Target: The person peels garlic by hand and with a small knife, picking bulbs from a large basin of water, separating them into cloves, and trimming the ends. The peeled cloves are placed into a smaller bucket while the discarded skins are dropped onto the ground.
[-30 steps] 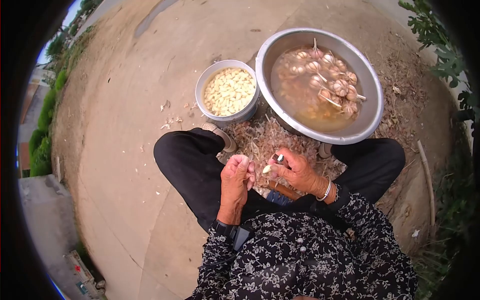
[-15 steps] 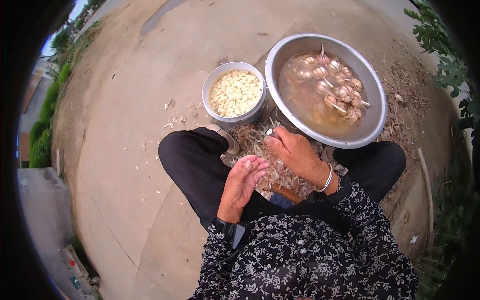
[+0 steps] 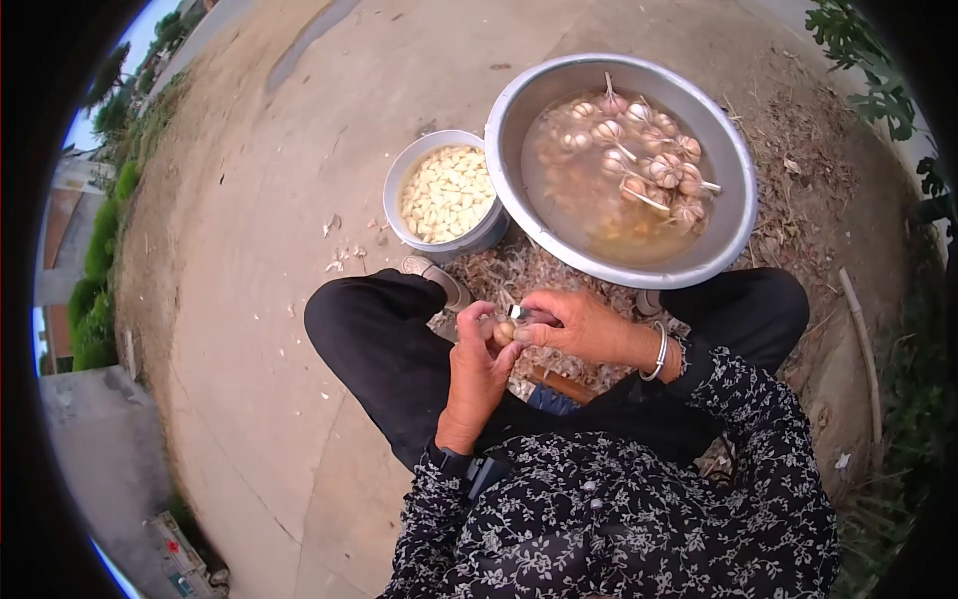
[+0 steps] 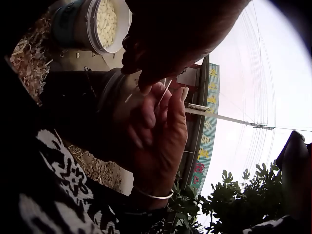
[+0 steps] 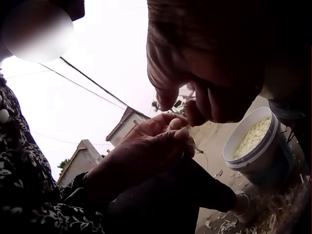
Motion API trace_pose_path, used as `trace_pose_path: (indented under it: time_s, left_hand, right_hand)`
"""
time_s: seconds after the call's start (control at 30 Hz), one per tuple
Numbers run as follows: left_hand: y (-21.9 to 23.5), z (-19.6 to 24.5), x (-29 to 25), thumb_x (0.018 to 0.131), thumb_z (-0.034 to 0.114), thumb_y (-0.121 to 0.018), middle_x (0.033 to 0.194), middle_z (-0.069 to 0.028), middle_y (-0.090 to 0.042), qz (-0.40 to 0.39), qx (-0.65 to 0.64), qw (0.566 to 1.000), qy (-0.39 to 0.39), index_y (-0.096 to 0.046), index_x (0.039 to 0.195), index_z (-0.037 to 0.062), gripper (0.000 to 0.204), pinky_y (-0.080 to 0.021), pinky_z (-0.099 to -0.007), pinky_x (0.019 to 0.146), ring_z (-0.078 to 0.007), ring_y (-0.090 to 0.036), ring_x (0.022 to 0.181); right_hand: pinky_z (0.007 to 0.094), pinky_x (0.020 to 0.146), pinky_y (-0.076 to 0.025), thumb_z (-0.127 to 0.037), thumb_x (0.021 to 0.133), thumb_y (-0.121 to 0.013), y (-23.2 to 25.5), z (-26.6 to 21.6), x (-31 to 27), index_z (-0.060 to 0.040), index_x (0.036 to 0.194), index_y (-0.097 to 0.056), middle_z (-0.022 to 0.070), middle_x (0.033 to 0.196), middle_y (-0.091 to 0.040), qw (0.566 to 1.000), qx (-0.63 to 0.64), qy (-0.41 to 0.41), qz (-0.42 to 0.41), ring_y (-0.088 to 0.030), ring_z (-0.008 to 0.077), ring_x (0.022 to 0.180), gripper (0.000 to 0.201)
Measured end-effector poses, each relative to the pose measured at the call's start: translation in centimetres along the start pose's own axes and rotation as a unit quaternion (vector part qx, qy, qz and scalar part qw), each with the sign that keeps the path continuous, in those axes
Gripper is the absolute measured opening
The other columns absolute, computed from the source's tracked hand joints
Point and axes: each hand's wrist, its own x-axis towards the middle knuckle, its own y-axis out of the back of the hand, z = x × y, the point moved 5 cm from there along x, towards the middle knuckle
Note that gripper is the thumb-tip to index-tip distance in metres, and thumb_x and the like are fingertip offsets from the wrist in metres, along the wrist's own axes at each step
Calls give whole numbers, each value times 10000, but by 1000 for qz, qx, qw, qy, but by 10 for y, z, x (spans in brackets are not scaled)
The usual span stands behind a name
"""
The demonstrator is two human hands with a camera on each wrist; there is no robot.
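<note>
In the head view my left hand (image 3: 473, 367) grips a brownish, unpeeled piece of garlic (image 3: 505, 333) between thumb and fingers. My right hand (image 3: 591, 329) holds a small knife (image 3: 515, 311), its short metal end showing beside the garlic, and the right thumb lies against the piece. Both hands meet over my lap. A thin blade (image 4: 165, 91) shows between the fingers in the left wrist view. Peeled cloves (image 3: 447, 195) fill a white bucket (image 3: 483, 240) beyond the left hand. Whole garlic bulbs (image 3: 663, 170) float in murky water in a wide metal basin (image 3: 736, 215).
Garlic skins (image 3: 559, 268) pile up on the ground between my feet, below the hands. The bucket and basin stand side by side in front of my knees. A long stick (image 3: 864, 344) lies at the right, and leafy branches (image 3: 873, 85) hang at the far right edge.
The right hand held a peeled clove with the knife, then reached forward without that clove showing. The left hand, loosely unfolded before, now grips unpeeled garlic, and both hands have come together.
</note>
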Motion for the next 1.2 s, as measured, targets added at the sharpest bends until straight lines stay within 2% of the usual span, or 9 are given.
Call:
trace_pose_path:
  time_s: [0.27, 0.37, 0.43, 0.5, 0.63, 0.77, 0.97, 1.03, 1.2]
  left_hand:
    - [-7, 22, -1, 815, -4, -647, 829, -133, -606, -112, 49, 992, -29, -352, 1150, 47, 449, -494, -335, 621, -237, -624, 690]
    - [-9, 17, 0, 874, 57, -600, 855, -109, -616, -178, -118, 974, 71, -372, 1136, 47, 348, -480, -302, 594, -207, -607, 676]
    - [-14, 10, -2, 908, 104, -573, 879, -98, -620, -202, -238, 940, 134, -383, 1131, 50, 298, -470, -284, 575, -190, -594, 668]
    - [-15, -5, 2, 938, 191, -536, 922, -75, -611, -98, -460, 858, 206, -425, 1126, 60, 255, -455, -241, 577, -159, -575, 686]
    - [-27, -9, -8, 917, 188, -572, 913, -54, -595, -103, -582, 764, 259, -505, 1076, 51, 220, -483, -241, 670, -149, -584, 776]
    - [-33, -20, -13, 882, 96, -612, 902, -36, -596, -109, -606, 742, 266, -523, 1050, 22, 204, -472, -236, 687, -117, -572, 780]
    - [-22, -24, -8, 866, 105, -634, 875, -36, -590, -21, -537, 809, 237, -555, 1034, 15, 206, -448, -216, 664, -106, -548, 732]
    - [-17, -24, -7, 862, 97, -639, 879, -38, -607, -19, -499, 835, 231, -564, 1019, 11, 194, -452, -210, 663, -98, -549, 720]
    - [-6, -15, -4, 852, 83, -654, 871, -39, -628, -16, -363, 912, 189, -596, 977, 3, 159, -439, -186, 655, -72, -539, 701]
  right_hand:
    - [323, 561, -438, -313, 840, -641, -5, 19, -8, -5, 831, -546, 90, 655, -553, 989, 136, -35, -46, -555, 173, 616, 322]
    - [267, 545, -412, -267, 863, -630, -12, 24, -18, -8, 808, -544, 15, 651, -533, 942, 309, -112, -69, -499, 88, 620, 279]
    - [232, 535, -392, -223, 874, -628, -15, 17, -24, -10, 832, -567, -22, 661, -535, 833, 525, -159, -68, -468, 59, 611, 225]
    - [235, 547, -406, -207, 874, -629, -13, 19, -24, -10, 873, -584, -23, 671, -542, 857, 489, -154, -53, -481, 55, 622, 202]
    - [241, 600, -454, -207, 866, -643, -5, 14, -26, -26, 995, -618, -10, 736, -599, 956, 278, -87, -26, -536, 46, 675, 223]
    - [259, 649, -482, -201, 857, -645, -17, 18, -24, -37, 998, -623, 45, 791, -651, 954, 296, -52, -2, -593, 63, 732, 217]
    - [347, 731, -500, -260, 913, -555, 4, 14, -26, -12, 1129, -534, 146, 893, -647, 996, 80, -4, 36, -655, 252, 820, 330]
    - [460, 648, -473, -331, 923, -487, 4, 13, -26, -35, 933, -515, 189, 722, -597, 998, -55, 12, -10, -601, 401, 722, 298]
    - [482, 629, -445, -321, 930, -462, 7, 7, -25, -41, 899, -508, 185, 719, -568, 998, -49, 7, -33, -583, 395, 704, 285]
